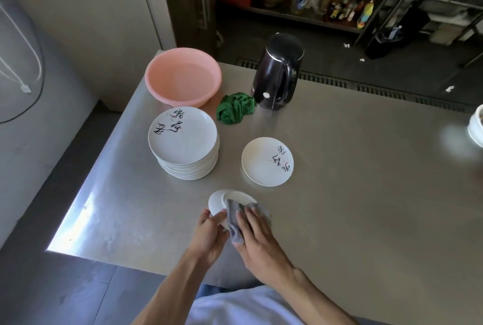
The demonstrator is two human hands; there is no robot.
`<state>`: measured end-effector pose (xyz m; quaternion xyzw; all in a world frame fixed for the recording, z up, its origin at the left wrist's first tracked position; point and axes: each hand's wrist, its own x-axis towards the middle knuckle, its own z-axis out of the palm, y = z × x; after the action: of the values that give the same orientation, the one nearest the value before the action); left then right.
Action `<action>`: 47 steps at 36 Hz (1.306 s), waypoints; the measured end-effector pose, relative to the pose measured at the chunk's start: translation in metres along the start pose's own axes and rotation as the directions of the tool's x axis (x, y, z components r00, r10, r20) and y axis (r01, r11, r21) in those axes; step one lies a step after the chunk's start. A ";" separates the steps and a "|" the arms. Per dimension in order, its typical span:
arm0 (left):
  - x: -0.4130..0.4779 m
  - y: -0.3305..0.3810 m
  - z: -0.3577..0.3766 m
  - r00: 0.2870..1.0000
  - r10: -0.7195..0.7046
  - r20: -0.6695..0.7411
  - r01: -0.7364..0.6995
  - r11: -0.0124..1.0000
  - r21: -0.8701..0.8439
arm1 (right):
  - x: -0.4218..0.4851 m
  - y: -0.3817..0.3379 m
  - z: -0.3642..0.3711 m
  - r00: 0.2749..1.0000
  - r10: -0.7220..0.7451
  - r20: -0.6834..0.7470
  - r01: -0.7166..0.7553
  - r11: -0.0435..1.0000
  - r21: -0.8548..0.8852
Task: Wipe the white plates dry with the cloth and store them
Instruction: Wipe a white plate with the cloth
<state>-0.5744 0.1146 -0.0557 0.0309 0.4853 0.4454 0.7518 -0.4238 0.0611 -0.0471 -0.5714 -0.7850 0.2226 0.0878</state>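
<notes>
- While both hands are busy at the near edge of the steel surface (pixel 366 194), the other stuff sits farther back: pink basin (pixel 167 94) at the far-left corner, black kettle (pixel 277 74) to its right, crumpled green cloth (pixel 235 108) btwn them, just beside the kettle's base.
- Just in front of the basin stands the stack of plates (pixel 183 139), top one w/ black brush writing. To its right, apart from it, the single plate (pixel 264 161) lies flat w/ similar writing.
- That single plate is the closest thing beyond the hands: near the held plate (pixel 217 202), not touching it.
- Past the surface: floor grate (pixel 366 87), then a dark rack (pixel 313 19) w/ bottles (pixel 342 8), too blurred to read.
- At the right edge a white bowl (pixel 475 128) is cut off by the frame; contents can't be made out.
- Whether the basin holds water is hard to tell.
- Near half of the held plate is hidden by the grey cloth (pixel 235 222) & the fingers; only its far-left rim shows. It sits tilted; can't tell if it touches the surface.
- Left hand (pixel 209 236): fingers curled round the plate's near-left rim, clamped on it.
- Right hand (pixel 261 243): fingers lie together over the grey cloth, pressing it on the plate's right side. A fingertip shows under the cloth's near end, so the cloth is pinched.
</notes>
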 end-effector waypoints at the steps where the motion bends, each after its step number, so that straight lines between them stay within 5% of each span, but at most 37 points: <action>1: 0.000 0.000 0.004 1.000 0.000 0.017 0.000 1.000 0.001 | 0.003 0.001 -0.004 0.999 -0.029 -0.025 0.027 0.995 -0.095; 5: -0.002 0.002 0.015 0.994 -0.012 0.105 0.004 0.997 0.071 | 0.015 0.012 -0.021 0.978 -0.059 -0.202 0.035 0.992 -0.118; 8: 0.001 0.001 0.017 0.999 0.047 0.010 -0.048 0.967 0.252 | 0.024 0.015 -0.035 0.937 0.222 -0.271 -0.164 0.962 0.220; 11: 0.004 -0.005 0.010 0.972 0.147 -0.186 -0.041 0.876 0.480 | 0.033 0.025 -0.046 0.799 0.573 -0.183 -0.369 0.706 0.604; 15: 0.000 -0.013 -0.001 0.982 0.058 -0.177 0.037 0.871 0.489 | 0.033 0.042 -0.038 0.705 0.709 -0.021 -0.465 0.484 0.741; 21: -0.009 -0.012 0.004 0.991 -0.020 -0.135 0.080 0.885 0.459 | 0.030 0.054 -0.025 0.505 0.862 0.038 -0.532 0.276 0.800; 23: -0.011 -0.011 0.007 0.989 -0.009 -0.144 0.077 0.877 0.474 | 0.026 0.053 -0.022 0.554 0.829 -0.079 -0.493 0.403 0.771; 26: -0.013 -0.014 0.008 0.989 0.000 -0.145 0.074 0.862 0.501 | 0.023 0.050 -0.014 0.735 0.650 -0.192 -0.424 0.662 0.617; 28: -0.013 -0.016 0.011 0.991 -0.001 -0.130 0.069 0.853 0.517 | 0.026 0.050 -0.005 0.886 0.451 -0.104 -0.373 0.829 0.417; 30: -0.013 -0.019 0.016 0.995 0.002 -0.101 0.052 0.848 0.528 | 0.029 0.047 0.001 0.965 0.251 0.074 -0.261 0.948 0.184; 33: -0.013 -0.017 0.024 0.998 0.010 -0.054 0.020 0.852 0.524 | 0.029 0.038 0.002 0.992 0.032 0.123 -0.053 0.984 0.173; 36: -0.009 -0.008 0.026 0.994 0.057 -0.091 -0.006 0.875 0.485 | 0.022 0.037 -0.007 0.987 -0.033 0.155 -0.011 0.961 0.275; 39: -0.005 -0.001 0.029 0.981 0.136 -0.136 -0.058 0.883 0.466 | 0.014 0.056 -0.021 0.988 -0.116 0.097 0.104 0.987 0.121; 44: -0.002 -0.004 0.041 0.981 0.180 -0.078 -0.118 0.860 0.496 | 0.039 0.074 -0.035 0.972 0.203 0.118 -0.178 0.965 -0.191; 47: 0.003 -0.008 0.054 0.989 0.145 -0.025 -0.113 0.862 0.494 | 0.059 0.065 -0.037 0.962 0.249 0.113 -0.239 0.966 -0.096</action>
<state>-0.5284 0.1329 -0.0329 0.2397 0.6023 0.3573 0.6724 -0.3730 0.1414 -0.0500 -0.6519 -0.7210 0.2347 -0.0126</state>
